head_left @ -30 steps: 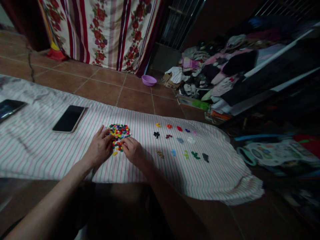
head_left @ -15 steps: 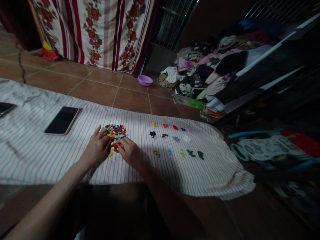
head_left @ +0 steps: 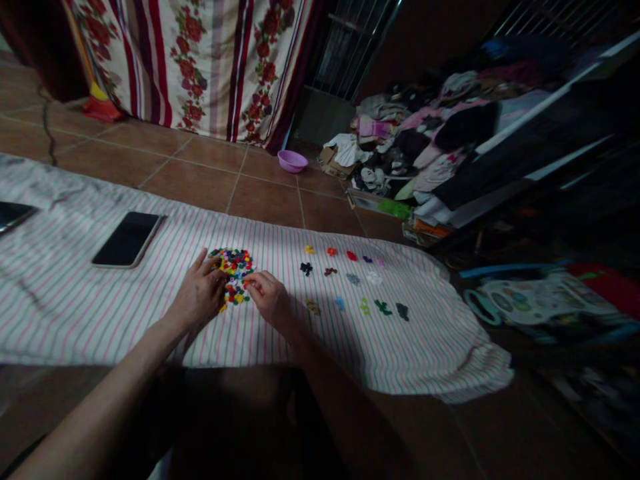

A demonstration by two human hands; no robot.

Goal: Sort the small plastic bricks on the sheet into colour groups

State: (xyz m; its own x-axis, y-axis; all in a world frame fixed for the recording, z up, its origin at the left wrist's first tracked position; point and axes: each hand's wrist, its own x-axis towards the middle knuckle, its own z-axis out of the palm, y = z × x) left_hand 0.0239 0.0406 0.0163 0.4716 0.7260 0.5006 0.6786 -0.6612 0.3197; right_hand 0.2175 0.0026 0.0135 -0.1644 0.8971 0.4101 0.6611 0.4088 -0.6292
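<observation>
A pile of small multicoloured pieces (head_left: 235, 270) lies on the striped cloth in front of me. My left hand (head_left: 200, 290) rests at the pile's left edge, fingers spread and partly over the pieces. At the pile's right side my right hand (head_left: 270, 298) pinches a small orange piece (head_left: 247, 283) between thumb and fingertips. Right of that hand are small groups sorted by colour, among them yellow pieces (head_left: 309, 249), black pieces (head_left: 306, 269), brown pieces (head_left: 330, 271), tan pieces (head_left: 313, 307) and dark green pieces (head_left: 383, 307). The pieces' exact shape is too small to make out.
A phone (head_left: 127, 240) lies on the striped cloth (head_left: 175, 347) to the left, with another dark device (head_left: 14, 215) at the far left. Beyond the cloth, a purple basin (head_left: 292, 161) sits on the tiled floor near a heap of clothes (head_left: 400, 140).
My right hand has moved slightly right, from over the pile's lower part to its right edge, with the orange piece pinched. More of the pile shows. My left hand has barely moved.
</observation>
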